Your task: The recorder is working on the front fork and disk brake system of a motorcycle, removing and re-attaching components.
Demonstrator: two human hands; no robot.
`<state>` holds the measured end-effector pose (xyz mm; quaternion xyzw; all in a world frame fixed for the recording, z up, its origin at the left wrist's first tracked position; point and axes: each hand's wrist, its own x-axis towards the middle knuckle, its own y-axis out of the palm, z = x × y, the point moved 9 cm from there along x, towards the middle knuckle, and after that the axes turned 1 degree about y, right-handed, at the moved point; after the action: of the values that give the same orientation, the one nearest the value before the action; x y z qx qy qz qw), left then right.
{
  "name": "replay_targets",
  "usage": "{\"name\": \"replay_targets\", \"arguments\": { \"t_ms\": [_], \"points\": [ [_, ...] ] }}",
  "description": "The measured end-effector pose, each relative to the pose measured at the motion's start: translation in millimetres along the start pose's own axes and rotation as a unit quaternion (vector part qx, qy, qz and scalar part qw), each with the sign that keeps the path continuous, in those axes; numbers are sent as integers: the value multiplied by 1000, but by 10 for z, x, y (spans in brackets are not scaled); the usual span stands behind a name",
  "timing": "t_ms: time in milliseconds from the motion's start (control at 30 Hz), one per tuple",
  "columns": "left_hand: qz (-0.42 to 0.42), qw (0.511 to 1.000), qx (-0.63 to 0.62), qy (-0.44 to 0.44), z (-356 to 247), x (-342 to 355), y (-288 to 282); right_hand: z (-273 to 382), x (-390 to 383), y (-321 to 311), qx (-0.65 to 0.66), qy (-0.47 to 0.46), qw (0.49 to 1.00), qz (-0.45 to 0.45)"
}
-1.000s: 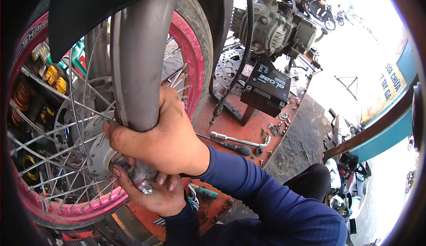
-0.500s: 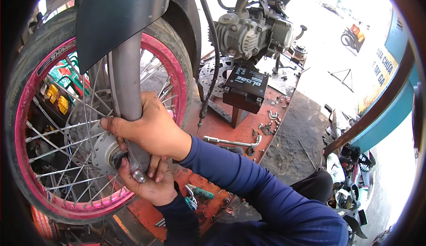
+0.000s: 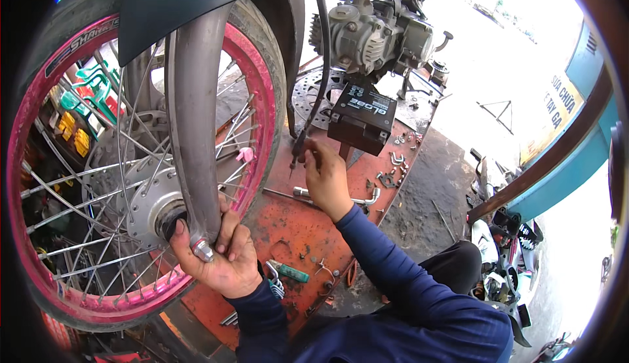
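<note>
My left hand (image 3: 223, 258) is closed round the lower end of the grey front fork leg (image 3: 195, 120). Its thumb presses near a black round piece (image 3: 171, 222) at the wheel hub (image 3: 149, 202), and a silver axle nut (image 3: 203, 251) pokes out between thumb and fingers. The spoked front wheel has a pink rim (image 3: 265, 114). Out to the right, my right hand (image 3: 326, 183) reaches to the lower part of a hanging black cable (image 3: 324, 81). Its fingertips are at the cable, slightly curled and apart; a firm hold does not show.
A black battery (image 3: 362, 117) stands beyond my right hand, below the engine (image 3: 367, 38). On the red work surface (image 3: 262, 209) lie an angled socket wrench (image 3: 373, 197), a green-handled tool (image 3: 291, 272) and loose bolts. A heap of parts (image 3: 508, 258) sits at right.
My right hand has let go of the fork leg and moved right to the hanging cable. My left hand stays at the axle. The view has shifted slightly.
</note>
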<state>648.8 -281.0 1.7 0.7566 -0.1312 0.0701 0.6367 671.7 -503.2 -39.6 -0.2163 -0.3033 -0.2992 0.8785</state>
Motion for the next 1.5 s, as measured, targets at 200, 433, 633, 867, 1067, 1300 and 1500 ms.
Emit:
{"name": "replay_targets", "arguments": {
  "t_ms": [200,433,633,867,1067,1300,1500],
  "points": [
    [-2,1000,0,13,-153,-20,-72,1060,303,-550,-8,-92,989,-112],
    [0,1000,1,1,-124,-11,-73,-127,709,-1094,-121,-21,991,48],
    [18,1000,10,6,-195,-28,-69,-176,831,-917,-249,40,968,16],
    [3,1000,26,-17,-117,-30,-51,-276,888,-967,-271,113,950,105],
    [23,1000,14,-5,-140,-35,-28,-283,858,-878,-269,101,951,113],
    [23,1000,14,-12,-160,-21,39,-252,786,-875,-258,133,949,121],
    [54,997,-4,-57,-204,-70,136,-302,852,-861,-314,106,943,-14]
  ]
}}
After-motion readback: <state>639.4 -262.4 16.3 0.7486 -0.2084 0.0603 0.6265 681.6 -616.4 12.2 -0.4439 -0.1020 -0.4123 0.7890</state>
